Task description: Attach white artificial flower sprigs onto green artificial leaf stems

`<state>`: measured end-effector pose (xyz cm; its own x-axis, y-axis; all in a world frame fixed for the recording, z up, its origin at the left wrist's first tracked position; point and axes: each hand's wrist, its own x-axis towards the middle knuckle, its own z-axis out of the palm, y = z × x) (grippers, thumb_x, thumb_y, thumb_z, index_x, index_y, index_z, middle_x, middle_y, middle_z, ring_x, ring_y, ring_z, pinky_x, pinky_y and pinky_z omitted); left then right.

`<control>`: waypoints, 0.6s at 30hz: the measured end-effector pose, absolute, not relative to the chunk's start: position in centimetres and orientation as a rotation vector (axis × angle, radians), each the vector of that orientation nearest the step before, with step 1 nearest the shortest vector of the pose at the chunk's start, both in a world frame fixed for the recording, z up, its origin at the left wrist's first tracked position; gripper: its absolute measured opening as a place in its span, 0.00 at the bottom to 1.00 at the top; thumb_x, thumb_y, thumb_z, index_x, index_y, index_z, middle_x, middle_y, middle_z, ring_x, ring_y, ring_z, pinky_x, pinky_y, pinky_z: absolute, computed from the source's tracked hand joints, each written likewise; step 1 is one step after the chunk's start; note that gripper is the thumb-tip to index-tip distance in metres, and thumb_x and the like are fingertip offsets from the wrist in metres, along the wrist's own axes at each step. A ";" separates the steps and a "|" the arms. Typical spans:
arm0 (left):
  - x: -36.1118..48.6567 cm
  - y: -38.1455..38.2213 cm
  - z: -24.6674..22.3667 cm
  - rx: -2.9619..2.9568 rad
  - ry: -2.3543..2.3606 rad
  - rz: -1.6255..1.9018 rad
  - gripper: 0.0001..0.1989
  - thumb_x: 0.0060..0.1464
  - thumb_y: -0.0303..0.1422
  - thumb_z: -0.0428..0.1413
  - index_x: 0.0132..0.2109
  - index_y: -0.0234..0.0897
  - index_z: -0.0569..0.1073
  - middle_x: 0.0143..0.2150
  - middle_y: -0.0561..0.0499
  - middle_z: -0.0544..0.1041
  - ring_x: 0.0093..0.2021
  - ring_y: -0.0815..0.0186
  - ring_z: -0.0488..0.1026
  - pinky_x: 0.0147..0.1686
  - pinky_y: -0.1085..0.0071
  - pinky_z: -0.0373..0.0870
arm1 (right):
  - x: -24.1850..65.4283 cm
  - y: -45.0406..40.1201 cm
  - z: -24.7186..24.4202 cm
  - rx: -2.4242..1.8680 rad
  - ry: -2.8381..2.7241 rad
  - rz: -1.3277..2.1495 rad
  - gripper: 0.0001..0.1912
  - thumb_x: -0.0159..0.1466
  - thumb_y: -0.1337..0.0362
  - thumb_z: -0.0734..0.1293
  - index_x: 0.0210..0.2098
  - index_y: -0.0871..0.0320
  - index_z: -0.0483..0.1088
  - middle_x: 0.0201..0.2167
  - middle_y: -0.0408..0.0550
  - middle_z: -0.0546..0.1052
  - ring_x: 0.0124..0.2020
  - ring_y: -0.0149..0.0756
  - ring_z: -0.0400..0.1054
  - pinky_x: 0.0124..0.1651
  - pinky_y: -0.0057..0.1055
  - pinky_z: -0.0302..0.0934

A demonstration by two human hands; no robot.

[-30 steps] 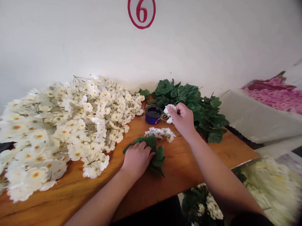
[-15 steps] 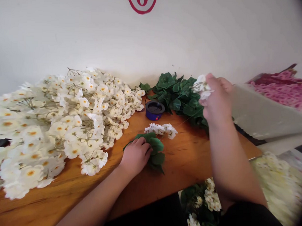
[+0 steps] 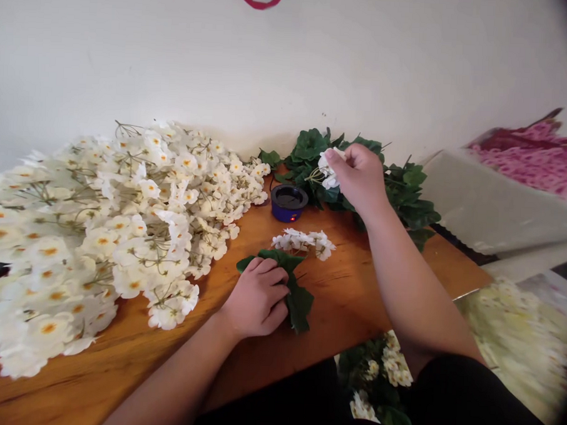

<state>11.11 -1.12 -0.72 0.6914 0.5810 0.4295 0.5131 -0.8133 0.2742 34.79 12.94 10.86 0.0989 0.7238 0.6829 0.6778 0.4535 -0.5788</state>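
Observation:
My left hand (image 3: pixel 261 294) is closed round a bunch of green leaves (image 3: pixel 300 304) low over the wooden table (image 3: pixel 345 296). Raised above the table's back, my right hand (image 3: pixel 360 175) pinches a small white flower cluster (image 3: pixel 330 167), its thin stems pointing left. Between my hands, a white flower sprig (image 3: pixel 303 241) lies on the wood just beyond the leaves. Behind that sprig stands a small blue pot (image 3: pixel 288 203) with a black rim and a lit red light.
A large heap of white flowers (image 3: pixel 137 231) covers the table's left side. Green foliage (image 3: pixel 407 186) is piled along the back right. Pink flowers (image 3: pixel 534 158) and pale flowers (image 3: pixel 517 342) are at the far right. Potted-looking blooms (image 3: pixel 394 361) show below the front edge.
My right hand has moved left with the white flower cluster, closer to the blue pot. My left hand stays on the leaves, which have shifted a little. The view has tilted slightly.

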 end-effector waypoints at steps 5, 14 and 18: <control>12.2 -0.1 -2.1 2.601 1.252 0.671 0.23 0.67 0.40 0.47 0.25 0.36 0.73 0.26 0.50 0.75 0.33 0.64 0.69 0.39 0.62 0.61 | 33.6 13.5 10.7 -1.408 -1.740 -0.005 0.21 0.63 0.49 0.66 0.24 0.54 0.54 0.19 0.39 0.61 0.22 0.32 0.55 0.28 0.31 0.46; 12.8 0.4 -2.6 2.536 1.442 0.505 0.09 0.59 0.40 0.59 0.39 0.42 0.79 0.35 0.50 0.79 0.39 0.59 0.73 0.42 0.61 0.64 | 31.9 15.8 8.9 -1.522 -1.977 0.031 0.13 0.63 0.54 0.67 0.29 0.54 0.62 0.23 0.42 0.68 0.24 0.33 0.57 0.28 0.30 0.44; 12.9 0.1 -2.5 2.750 1.388 0.481 0.11 0.61 0.37 0.55 0.33 0.40 0.78 0.31 0.49 0.76 0.38 0.59 0.72 0.39 0.61 0.61 | 31.6 16.8 8.0 -1.493 -2.081 0.053 0.10 0.62 0.59 0.67 0.29 0.55 0.64 0.27 0.45 0.70 0.28 0.34 0.61 0.30 0.30 0.47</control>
